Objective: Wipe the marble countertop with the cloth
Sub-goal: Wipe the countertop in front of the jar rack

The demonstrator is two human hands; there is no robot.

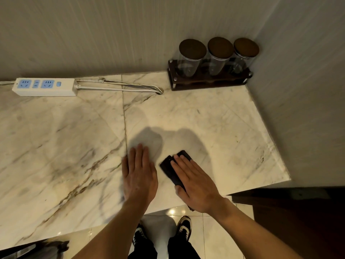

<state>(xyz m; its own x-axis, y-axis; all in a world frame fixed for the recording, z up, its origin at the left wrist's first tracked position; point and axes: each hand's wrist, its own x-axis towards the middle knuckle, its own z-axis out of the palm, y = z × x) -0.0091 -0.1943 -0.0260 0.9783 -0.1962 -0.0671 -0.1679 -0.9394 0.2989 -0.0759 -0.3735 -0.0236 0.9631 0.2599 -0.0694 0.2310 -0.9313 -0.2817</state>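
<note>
A dark cloth lies flat on the white veined marble countertop, near its front edge. My right hand presses down on the cloth with fingers spread, covering most of it; its corners stick out past the fingertips and the thumb side. Just to the left, my left hand rests palm down on the bare marble, fingers together, holding nothing. The two hands are a short gap apart.
A white power strip with blue sockets lies at the back left, its cable running right along the wall. A dark wooden rack with three lidded glass jars stands in the back right corner. Walls close the back and right. Floor and my shoes show below.
</note>
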